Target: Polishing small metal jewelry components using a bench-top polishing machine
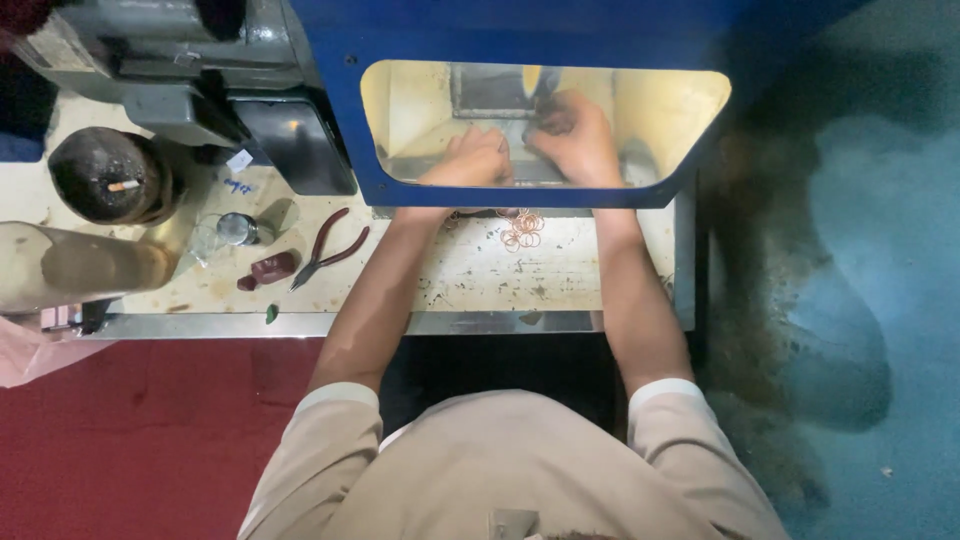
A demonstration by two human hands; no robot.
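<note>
Both of my hands reach through the yellow-lit opening of a blue machine housing (345, 120). My left hand (470, 160) rests low on the inner ledge with its fingers curled. My right hand (578, 138) is a little farther in, its fingers bunched around something small and dark that I cannot make out. A grey block and a yellowish wheel (530, 80) sit just beyond the fingertips. A small heap of thin copper-coloured wire rings (521, 230) lies on the worn bench top (560, 270) just outside the opening, between my forearms.
Red-handled pliers (328, 248) lie left of my left arm, beside a dark red lump (272, 267) and a small glass jar (236, 229). A dark round pot holding a cigarette (112, 178) and grey machine parts (180, 70) stand at the far left. Red floor lies below, stained teal floor to the right.
</note>
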